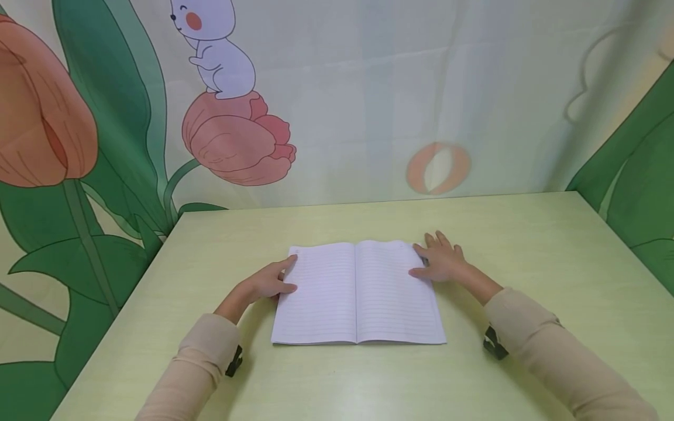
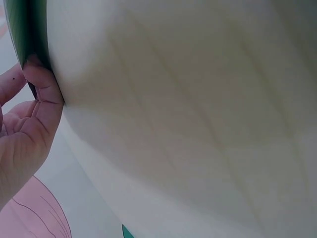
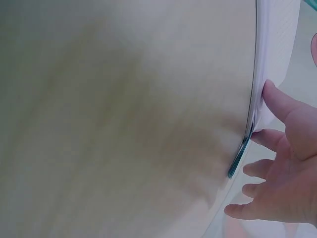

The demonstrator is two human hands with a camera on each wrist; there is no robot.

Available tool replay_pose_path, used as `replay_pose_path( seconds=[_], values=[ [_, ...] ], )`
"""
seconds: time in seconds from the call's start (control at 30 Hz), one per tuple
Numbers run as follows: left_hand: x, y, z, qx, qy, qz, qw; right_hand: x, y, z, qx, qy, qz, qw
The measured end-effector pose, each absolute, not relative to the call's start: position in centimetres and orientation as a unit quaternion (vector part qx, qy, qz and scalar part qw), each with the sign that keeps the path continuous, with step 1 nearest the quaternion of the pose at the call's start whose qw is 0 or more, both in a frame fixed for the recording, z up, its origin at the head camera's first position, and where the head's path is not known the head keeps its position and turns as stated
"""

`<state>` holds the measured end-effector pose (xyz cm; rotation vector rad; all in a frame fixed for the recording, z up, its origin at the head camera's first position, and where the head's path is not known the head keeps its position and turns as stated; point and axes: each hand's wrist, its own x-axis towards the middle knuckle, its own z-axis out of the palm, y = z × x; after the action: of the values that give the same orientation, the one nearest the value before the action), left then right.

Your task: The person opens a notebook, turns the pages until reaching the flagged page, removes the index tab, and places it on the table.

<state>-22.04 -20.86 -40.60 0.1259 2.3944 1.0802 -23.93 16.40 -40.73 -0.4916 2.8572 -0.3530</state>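
A notebook [image 1: 326, 298] with blank ruled pages lies spread flat on the table, its spine crease running toward the person. At its left edge the left hand [image 1: 271, 279] holds on, thumb on the page; the left wrist view shows bent fingers [image 2: 42, 89] at the edge of the dark green cover [image 2: 34, 29]. The right hand [image 1: 442, 260] is at the upper right edge. In the right wrist view its thumb [image 3: 277, 99] and forefinger pinch the page edges [image 3: 261, 59], while the other fingers spread loosely past the teal cover corner [image 3: 238, 158].
The pale wooden table [image 1: 358, 380] extends around the notebook on every side. Behind it hangs a printed curtain [image 1: 347, 117] with tulips and a white animal. Dark straps [image 1: 495, 344] show at both sleeve cuffs.
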Motion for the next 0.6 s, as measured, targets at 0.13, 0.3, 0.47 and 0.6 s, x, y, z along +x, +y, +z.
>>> replay_pose_path(
  seconds=[0.13,0.3,0.47,0.6],
  values=[
    [-22.1,-20.8,-40.6,0.045,0.882,0.396,0.254,-24.0,16.4,-41.0,-0.18,0.967,-0.163,0.08],
    [-22.0,-20.8,-40.6,0.047,0.88,0.399,0.255,-23.7,16.0,-40.4,-0.155,0.932,-0.323,0.052],
    [-22.0,-20.9,-40.7,0.051,0.88,0.397,0.254,-23.3,15.5,-39.1,-0.048,0.857,-0.496,0.129],
    [-22.0,-21.0,-40.7,0.056,0.879,0.399,0.254,-23.1,15.3,-38.6,-0.011,0.796,-0.583,0.161]
  ],
)
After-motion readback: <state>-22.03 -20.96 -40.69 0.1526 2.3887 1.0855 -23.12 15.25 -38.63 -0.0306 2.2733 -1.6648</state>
